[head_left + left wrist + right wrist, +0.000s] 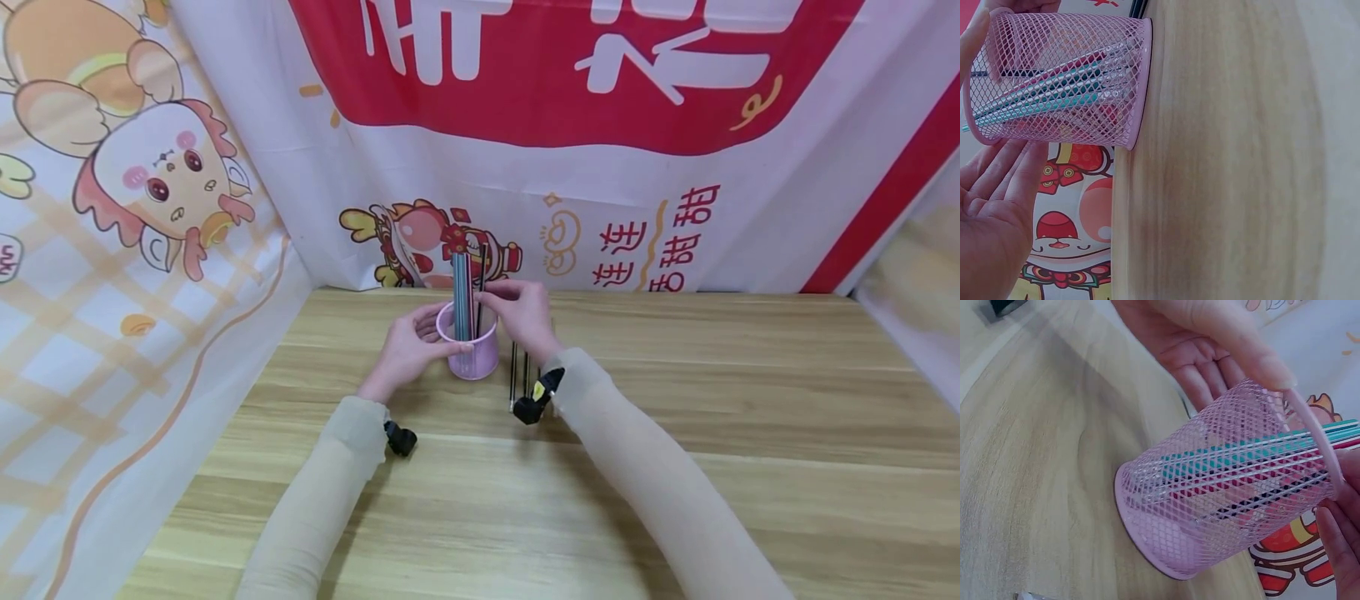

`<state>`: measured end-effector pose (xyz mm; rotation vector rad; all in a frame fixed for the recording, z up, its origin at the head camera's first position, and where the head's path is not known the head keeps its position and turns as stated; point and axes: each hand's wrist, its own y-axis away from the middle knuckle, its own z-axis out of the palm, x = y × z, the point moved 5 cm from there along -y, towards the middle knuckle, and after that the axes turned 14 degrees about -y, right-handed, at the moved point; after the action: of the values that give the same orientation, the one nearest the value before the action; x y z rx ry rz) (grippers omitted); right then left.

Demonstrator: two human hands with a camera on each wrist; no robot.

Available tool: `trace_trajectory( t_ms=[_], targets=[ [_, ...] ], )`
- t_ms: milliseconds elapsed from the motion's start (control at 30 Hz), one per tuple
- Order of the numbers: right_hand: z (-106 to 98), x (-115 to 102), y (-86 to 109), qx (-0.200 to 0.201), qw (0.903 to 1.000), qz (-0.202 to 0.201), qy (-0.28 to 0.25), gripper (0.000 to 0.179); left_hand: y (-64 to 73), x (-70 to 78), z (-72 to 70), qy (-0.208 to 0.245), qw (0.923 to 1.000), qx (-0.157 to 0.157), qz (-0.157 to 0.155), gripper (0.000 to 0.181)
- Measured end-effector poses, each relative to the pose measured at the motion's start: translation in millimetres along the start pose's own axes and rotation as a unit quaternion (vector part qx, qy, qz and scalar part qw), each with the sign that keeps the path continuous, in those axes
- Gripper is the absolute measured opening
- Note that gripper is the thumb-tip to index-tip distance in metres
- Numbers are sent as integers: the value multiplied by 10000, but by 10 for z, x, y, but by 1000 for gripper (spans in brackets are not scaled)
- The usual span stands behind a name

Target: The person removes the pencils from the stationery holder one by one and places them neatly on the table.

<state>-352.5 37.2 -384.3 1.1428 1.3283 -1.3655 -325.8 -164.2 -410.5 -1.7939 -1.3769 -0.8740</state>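
A pink mesh pen holder (474, 365) stands upright on the wooden table. My left hand (408, 346) holds it from the left, thumb across the near rim and fingers behind the far side. Inside lean several slim teal pencils (459, 292) and red ones (1210, 485), their lower ends showing through the mesh. Over the right side of the rim, my right hand (523, 312) pinches a slim black pencil (1263, 499) whose lower part is inside the holder. More black pencils (513, 379) lie on the table beneath the right wrist, partly hidden by it.
The wooden table (465, 517) ends at a printed cloth (480, 158) hanging close behind the pen holder. Another patterned cloth (247, 350) borders the left side. A small black device is strapped at each wrist.
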Motion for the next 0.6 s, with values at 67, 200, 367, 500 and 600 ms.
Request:
trace_trajectory(
  t_ms=[67,200,367,500,600],
  targets=[
    [-11,-12,-3,15,10000,-64,-69,22,-3,-2,2,-7,10000,0,7,85],
    [-37,-48,0,-9,9998,-131,-131,23,-8,-2,-2,1,10000,16,11,84],
    [-78,-121,23,13,9995,-106,-301,26,-8,-5,-5,27,10000,0,6,85],
    [-115,-196,47,74,9989,-65,-464,28,-12,-15,-2,19,10000,-17,-45,86],
    [-151,-258,59,124,9974,-56,-706,30,-14,-21,-1,4,10000,-33,-75,87]
  ],
)
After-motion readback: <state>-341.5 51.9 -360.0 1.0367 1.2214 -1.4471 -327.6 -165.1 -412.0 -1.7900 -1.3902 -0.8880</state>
